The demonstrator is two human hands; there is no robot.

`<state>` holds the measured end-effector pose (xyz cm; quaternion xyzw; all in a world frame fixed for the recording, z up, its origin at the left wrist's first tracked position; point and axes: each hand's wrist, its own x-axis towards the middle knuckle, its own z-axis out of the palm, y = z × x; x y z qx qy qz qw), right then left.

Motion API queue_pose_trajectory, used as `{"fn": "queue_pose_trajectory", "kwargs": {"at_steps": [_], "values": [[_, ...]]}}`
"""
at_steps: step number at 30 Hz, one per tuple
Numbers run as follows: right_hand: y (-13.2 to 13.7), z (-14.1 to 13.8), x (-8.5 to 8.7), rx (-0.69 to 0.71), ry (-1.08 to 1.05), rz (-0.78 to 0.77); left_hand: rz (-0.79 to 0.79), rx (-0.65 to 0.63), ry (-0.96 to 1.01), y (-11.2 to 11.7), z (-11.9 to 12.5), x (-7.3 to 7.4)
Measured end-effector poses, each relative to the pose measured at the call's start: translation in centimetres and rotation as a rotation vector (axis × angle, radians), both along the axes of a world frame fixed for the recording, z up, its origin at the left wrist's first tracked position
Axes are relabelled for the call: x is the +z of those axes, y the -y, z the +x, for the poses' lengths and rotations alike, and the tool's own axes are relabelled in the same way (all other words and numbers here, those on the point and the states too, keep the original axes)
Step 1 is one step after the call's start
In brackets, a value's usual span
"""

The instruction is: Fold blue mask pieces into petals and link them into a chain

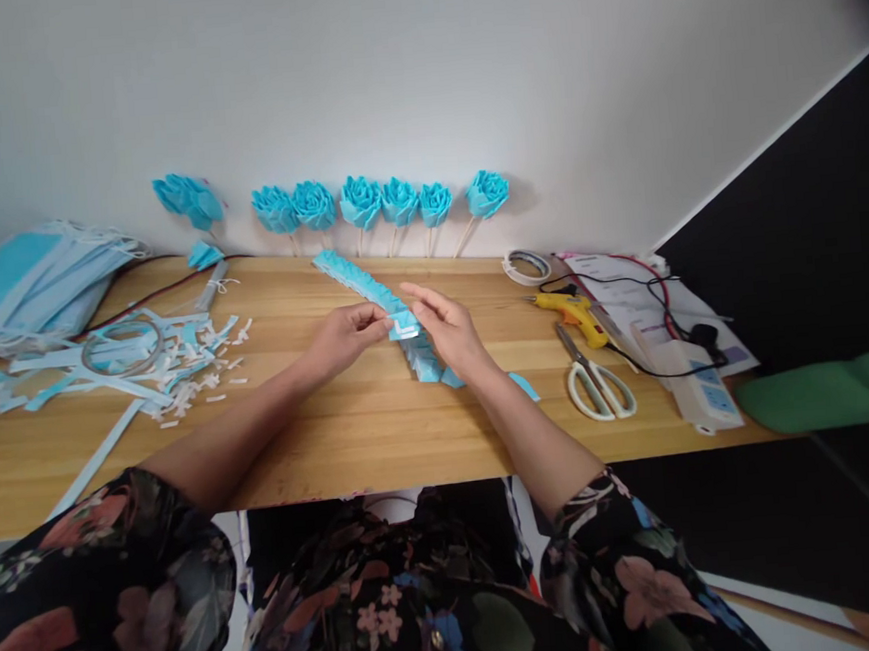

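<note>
A small light blue piece of fabric [403, 320] with white along its lower edge is held up over the middle of the wooden table. My left hand [345, 339] pinches its left side between thumb and fingers. At its right edge is my right hand [451, 332], its thumb against the piece and its fingertips pointing up and left. Behind the hands, a long row of overlapping blue folded pieces [360, 279] slants back to the left. More folded blue pieces [423, 358] lie just below the hands, partly covered by my right hand.
Several blue fabric roses [361, 203] on sticks lean along the wall. Blue face masks [17, 288] are stacked at left, near cut strips and scraps [174, 371]. At right lie a tape roll [526, 266], a yellow glue gun [573, 315], scissors [599, 385] and a power strip [699, 385].
</note>
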<state>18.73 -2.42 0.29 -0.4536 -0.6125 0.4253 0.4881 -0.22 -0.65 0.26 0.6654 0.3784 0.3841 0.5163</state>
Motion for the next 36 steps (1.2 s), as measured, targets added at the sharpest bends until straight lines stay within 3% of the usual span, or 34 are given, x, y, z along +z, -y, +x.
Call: {"fn": "queue_pose_trajectory", "kwargs": {"at_steps": [6, 11, 19, 25, 29, 36], "values": [[-0.1, 0.3, 0.2, 0.068, -0.088, -0.116, 0.037, 0.035, -0.043, 0.2, -0.3, 0.9], [-0.2, 0.1, -0.2, 0.086, -0.071, -0.112, 0.052, 0.013, -0.045, 0.5, -0.2, 1.4], [0.2, -0.4, 0.0, 0.101, -0.04, -0.089, 0.025, -0.056, -0.043, 0.5, 0.1, 0.2], [0.2, 0.3, 0.3, 0.041, -0.054, -0.112, 0.0, -0.032, 0.0, 0.5, -0.1, 0.9], [0.2, 0.7, 1.0, 0.126, -0.091, -0.201, 0.031, 0.006, 0.038, 0.2, -0.5, 1.3], [0.4, 0.6, 1.4, 0.187, 0.02, -0.191, 0.071, 0.013, -0.032, -0.4, -0.9, 0.8]]}}
